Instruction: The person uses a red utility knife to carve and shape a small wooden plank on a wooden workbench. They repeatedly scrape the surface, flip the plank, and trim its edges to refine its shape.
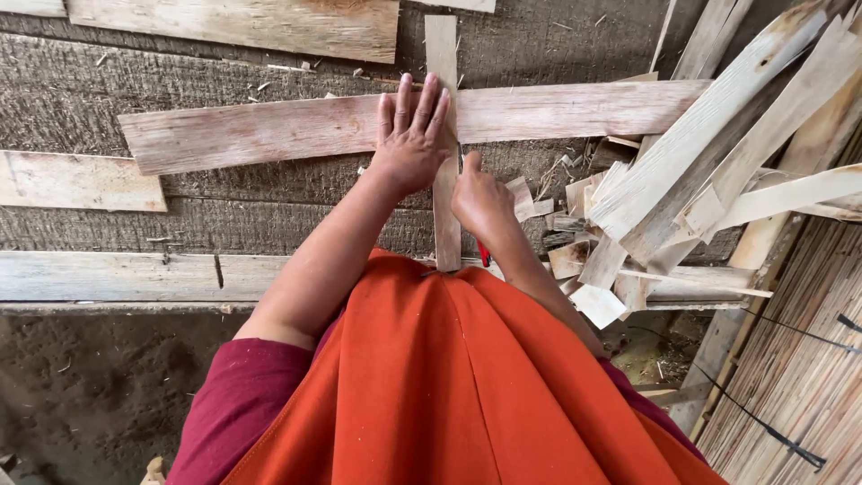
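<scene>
wood is under both hands: the left hand [411, 144] lies open and flat on a narrow slat [444, 193], where it crosses a wide plank [269, 133]. the right hand [482, 202] is curled shut on a red-handled tool [484, 254] just beside the slat's right edge. offcuts [611, 260] pile up to the right.

Soft, even daylight fills the head view, brighter toward the right, where the pale wood scraps [718, 153] look slightly washed out. Shadows are faint and short, with 1 darker patch at the lower left. No glare shows. The center is sharp; straight boards bend near the edges from wide-angle distortion, and corners soften slightly.
</scene>
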